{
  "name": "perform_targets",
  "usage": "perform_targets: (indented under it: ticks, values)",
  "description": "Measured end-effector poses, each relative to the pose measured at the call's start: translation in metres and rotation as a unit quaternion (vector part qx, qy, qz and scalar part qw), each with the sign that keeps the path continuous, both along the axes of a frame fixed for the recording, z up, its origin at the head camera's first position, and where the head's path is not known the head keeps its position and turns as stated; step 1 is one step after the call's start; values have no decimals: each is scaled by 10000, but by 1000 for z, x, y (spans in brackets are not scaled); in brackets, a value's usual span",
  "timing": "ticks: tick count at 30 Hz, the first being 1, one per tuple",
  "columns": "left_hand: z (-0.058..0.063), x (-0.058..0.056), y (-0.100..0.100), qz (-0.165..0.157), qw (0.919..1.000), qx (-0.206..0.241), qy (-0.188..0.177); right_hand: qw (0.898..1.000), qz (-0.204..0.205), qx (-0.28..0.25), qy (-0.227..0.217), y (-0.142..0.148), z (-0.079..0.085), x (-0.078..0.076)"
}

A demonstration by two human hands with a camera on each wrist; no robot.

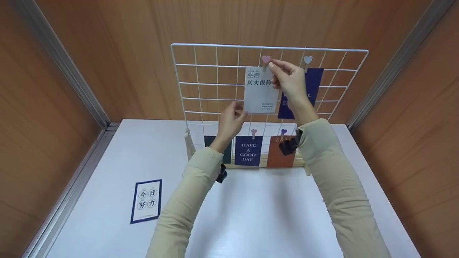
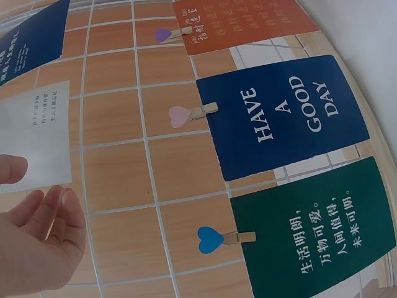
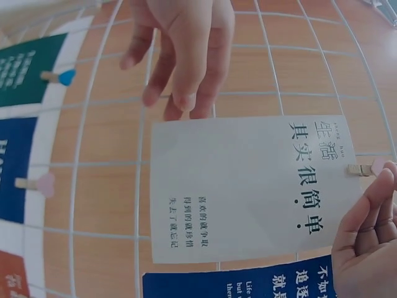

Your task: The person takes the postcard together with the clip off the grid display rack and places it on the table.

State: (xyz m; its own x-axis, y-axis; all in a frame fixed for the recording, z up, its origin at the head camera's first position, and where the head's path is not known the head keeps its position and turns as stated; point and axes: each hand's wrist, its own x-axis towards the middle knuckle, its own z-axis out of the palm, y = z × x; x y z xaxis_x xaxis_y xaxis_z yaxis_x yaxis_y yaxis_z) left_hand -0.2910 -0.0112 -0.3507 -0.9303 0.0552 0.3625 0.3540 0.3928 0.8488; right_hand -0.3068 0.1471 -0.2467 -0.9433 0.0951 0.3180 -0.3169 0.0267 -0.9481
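Observation:
A white card (image 1: 259, 94) with dark printed characters hangs upright on the white wire grid (image 1: 206, 84). A wooden clip with a pink heart (image 1: 266, 59) sits at the card's top edge. Beside this clip are the bent thumb and fingers of my right hand (image 1: 291, 79), tips right at the heart; I cannot tell whether they pinch it. My left hand (image 1: 231, 122) is at the card's lower left corner, fingers loosely bent. In the left wrist view its thumb (image 2: 12, 169) overlaps the white card (image 2: 37, 136), with a gap between thumb and fingers.
Right of the white card hangs a blue card (image 1: 315, 86) under a pale blue heart clip (image 1: 308, 60). Lower down hang a green card (image 2: 316, 230), a "HAVE A GOOD DAY" card (image 1: 248, 151) and an orange card (image 1: 279, 157). A blue-bordered card (image 1: 146, 201) lies on the white table (image 1: 107, 161).

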Motion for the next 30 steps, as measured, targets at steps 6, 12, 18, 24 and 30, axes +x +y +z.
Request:
perform_targets:
  ticks: [6,12,18,24,30]
  values:
    - [0,-1,4,73,9998,-68,-198,9996,31,-180,-222,-8,7,3]
    - [1,-3,7,237,9990,-285,-254,9991,-50,-229,-342,-12,4,-3]
    - [3,-3,8,174,9994,-206,-236,9987,-78,-223,-460,-14,7,-4]
    - [3,-2,7,240,9993,-244,-169,9984,-65,-312,-470,-13,10,-5]
    - [3,-2,6,330,9991,-263,-59,9976,0,-420,-554,-13,13,-6]
